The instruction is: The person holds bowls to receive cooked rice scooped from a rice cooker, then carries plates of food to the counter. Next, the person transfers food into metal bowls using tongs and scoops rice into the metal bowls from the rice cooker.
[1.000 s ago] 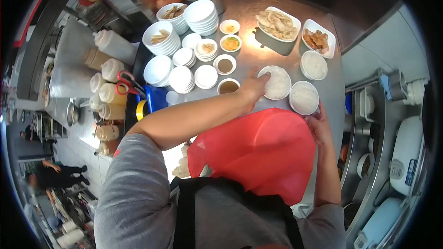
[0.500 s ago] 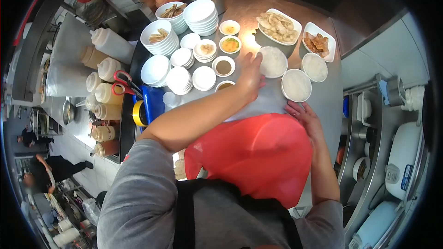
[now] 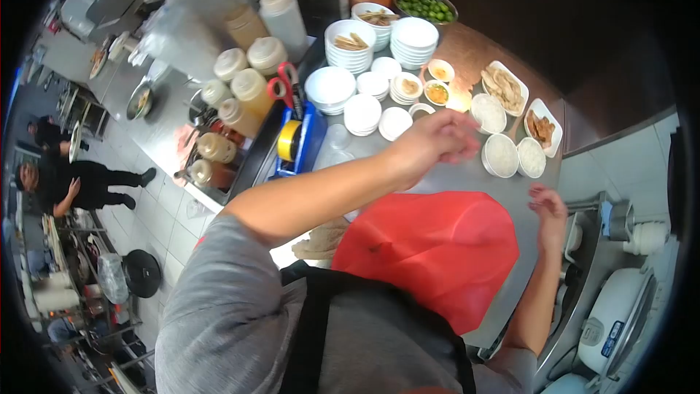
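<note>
My left hand (image 3: pixel 442 144) is over the steel counter, just left of the bowls of rice, fingers loosely apart and slightly blurred, with nothing visible in it. My right hand (image 3: pixel 548 208) is raised by the counter's right edge, fingers half bent and apart, holding nothing. Three white bowls of rice stand close together: a rear bowl (image 3: pixel 488 114), a front bowl (image 3: pixel 501 155) and a right bowl (image 3: pixel 531 157). Neither hand touches them. A red cloth or plastic sheet (image 3: pixel 430 241) covers the counter's front, by my body.
Stacked white bowls (image 3: pixel 330 89), sauce dishes (image 3: pixel 437 93) and a pot of green citrus (image 3: pixel 425 6) stand behind. At the right back are dishes of pale slices (image 3: pixel 503 89) and browned pieces (image 3: pixel 540 128). Squeeze bottles (image 3: pixel 250 93) and red scissors (image 3: pixel 286 87) are left. People (image 3: pixel 87 186) stand far left.
My left hand has come off the rear rice bowl. My right hand has left the front bowl and moved right. The view has turned, showing more of the kitchen at left.
</note>
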### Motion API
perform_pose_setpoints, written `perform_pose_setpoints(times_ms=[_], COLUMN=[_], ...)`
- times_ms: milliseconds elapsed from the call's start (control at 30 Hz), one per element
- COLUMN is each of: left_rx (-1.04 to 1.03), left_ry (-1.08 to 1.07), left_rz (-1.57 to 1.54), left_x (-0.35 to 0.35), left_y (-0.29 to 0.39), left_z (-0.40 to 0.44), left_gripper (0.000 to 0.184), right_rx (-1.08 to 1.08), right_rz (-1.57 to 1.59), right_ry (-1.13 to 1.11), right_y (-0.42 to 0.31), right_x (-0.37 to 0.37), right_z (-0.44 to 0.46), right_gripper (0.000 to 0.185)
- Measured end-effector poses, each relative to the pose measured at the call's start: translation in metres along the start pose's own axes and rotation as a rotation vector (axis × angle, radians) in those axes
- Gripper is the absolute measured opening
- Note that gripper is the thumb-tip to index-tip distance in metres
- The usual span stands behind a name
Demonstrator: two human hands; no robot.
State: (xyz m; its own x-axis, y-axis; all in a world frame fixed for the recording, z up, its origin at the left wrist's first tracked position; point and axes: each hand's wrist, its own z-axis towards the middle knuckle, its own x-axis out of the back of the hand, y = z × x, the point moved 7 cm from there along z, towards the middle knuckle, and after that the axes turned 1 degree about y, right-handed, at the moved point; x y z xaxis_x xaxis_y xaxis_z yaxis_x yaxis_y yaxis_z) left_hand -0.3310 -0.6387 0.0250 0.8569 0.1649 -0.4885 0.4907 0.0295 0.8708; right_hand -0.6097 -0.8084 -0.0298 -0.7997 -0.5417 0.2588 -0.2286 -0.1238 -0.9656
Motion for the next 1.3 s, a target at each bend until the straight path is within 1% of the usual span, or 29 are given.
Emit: perform_pose_setpoints(times_ms=[33, 67, 100, 167, 200, 267, 333, 367, 400, 433, 500, 567, 600, 633, 667, 700, 767, 800, 833, 867, 900, 967, 1033, 1067, 1133, 1167, 1200, 1267, 1300], left_rx=[-0.102, -0.234, -0.431, -0.581, -0.655, -0.740, -0.820, -0.848, -0.838, -0.837, -0.777, -0.712, -0.673, -0.625, -0.568, -0.528, -0.425, -0.378, -0.380, -0.378, -0.372, -0.352, -0.302, -0.285, -0.242, -0.214, -0.238, -0.211, -0.193], left_ry=[-0.066, -0.065, -0.239, -0.144, 0.007, 0.229, 0.450, 0.628, 0.745, 0.952, 1.153, 1.373, 1.423, 1.482, 1.600, 1.579, 1.571, 1.570, 1.618, 1.662, 1.706, 1.791, 1.837, 1.815, 1.761, 1.730, 1.760, 1.804, 1.821], left_rz=[0.066, 0.211, 0.214, 0.290, 0.280, 0.237, 0.093, 0.016, -0.042, -0.143, -0.310, -0.382, -0.430, -0.459, -0.458, -0.395, -0.399, -0.403, -0.406, -0.413, -0.422, -0.397, -0.329, -0.346, -0.345, -0.343, -0.317, -0.226, -0.181], left_x=[0.007, 0.020, 0.039, 0.074, 0.097, 0.154, 0.217, 0.253, 0.291, 0.327, 0.398, 0.463, 0.504, 0.541, 0.565, 0.594, 0.634, 0.657, 0.682, 0.707, 0.727, 0.751, 0.764, 0.773, 0.792, 0.803, 0.823, 0.873, 0.903], left_y=[0.022, 0.043, 0.087, 0.126, 0.144, 0.169, 0.179, 0.177, 0.169, 0.158, 0.130, 0.110, 0.098, 0.088, 0.083, 0.079, 0.079, 0.077, 0.072, 0.062, 0.051, 0.039, 0.025, 0.023, 0.024, 0.023, 0.023, 0.027, 0.026], left_z=[-0.037, -0.076, -0.151, -0.224, -0.262, -0.337, -0.412, -0.450, -0.490, -0.530, -0.592, -0.639, -0.656, -0.668, -0.672, -0.672, -0.664, -0.660, -0.661, -0.657, -0.652, -0.651, -0.641, -0.636, -0.627, -0.621, -0.618, -0.616, -0.614], left_gripper=[0.013, 0.009, 0.015, 0.023, 0.025, 0.020, 0.016, 0.016, 0.015, 0.019, 0.021, 0.021, 0.018, 0.013, 0.009, 0.009, 0.014, 0.016, 0.016, 0.016, 0.017, 0.019, 0.019, 0.014, 0.009, 0.010, 0.019, 0.022, 0.023], right_rx=[0.130, 0.208, 0.377, 0.497, 0.536, 0.623, 0.599, 0.586, 0.583, 0.576, 0.546, 0.498, 0.532, 0.610, 0.601, 0.589, 0.421, 0.397, 0.408, 0.363, 0.368, 0.323, 0.467, 0.547, 0.531, 0.517, 0.511, 0.489, 0.542], right_rz=[0.021, 0.009, -0.067, -0.192, -0.229, -0.289, -0.346, -0.379, -0.379, -0.380, -0.416, -0.482, -0.486, -0.401, -0.379, -0.358, -0.382, -0.349, -0.363, -0.373, -0.425, -0.372, -0.336, -0.303, -0.319, -0.327, -0.304, -0.266, -0.287], right_ry=[0.002, 0.004, -0.021, -0.073, -0.110, -0.231, -0.275, -0.296, -0.356, -0.403, -0.475, -0.532, -0.586, -0.680, -0.753, -0.826, -0.808, -0.831, -0.862, -0.911, -0.957, -1.004, -1.145, -1.215, -1.181, -1.159, -1.109, -1.000, -0.979], right_y=[-0.049, -0.079, -0.139, -0.195, -0.214, -0.243, -0.263, -0.271, -0.277, -0.283, -0.290, -0.287, -0.291, -0.291, -0.289, -0.287, -0.270, -0.270, -0.269, -0.266, -0.262, -0.254, -0.235, -0.228, -0.204, -0.199, -0.204, -0.214, -0.215], right_x=[-0.005, -0.004, -0.018, -0.051, -0.067, -0.111, -0.167, -0.199, -0.235, -0.270, -0.337, -0.405, -0.442, -0.481, -0.515, -0.546, -0.598, -0.627, -0.653, -0.677, -0.699, -0.743, -0.780, -0.801, -0.836, -0.853, -0.874, -0.915, -0.934], right_z=[-0.010, -0.016, -0.033, -0.058, -0.068, -0.089, -0.106, -0.114, -0.125, -0.138, -0.159, -0.180, -0.193, -0.204, -0.215, -0.225, -0.235, -0.243, -0.251, -0.257, -0.261, -0.266, -0.261, -0.254, -0.228, -0.216, -0.205, -0.192, -0.185], right_gripper=[0.008, 0.012, 0.014, 0.013, 0.013, 0.015, 0.019, 0.021, 0.019, 0.018, 0.015, 0.010, 0.002, 0.003, 0.005, 0.009, 0.019, 0.026, 0.031, 0.035, 0.036, 0.035, 0.034, 0.034, 0.032, 0.032, 0.033, 0.035, 0.037])
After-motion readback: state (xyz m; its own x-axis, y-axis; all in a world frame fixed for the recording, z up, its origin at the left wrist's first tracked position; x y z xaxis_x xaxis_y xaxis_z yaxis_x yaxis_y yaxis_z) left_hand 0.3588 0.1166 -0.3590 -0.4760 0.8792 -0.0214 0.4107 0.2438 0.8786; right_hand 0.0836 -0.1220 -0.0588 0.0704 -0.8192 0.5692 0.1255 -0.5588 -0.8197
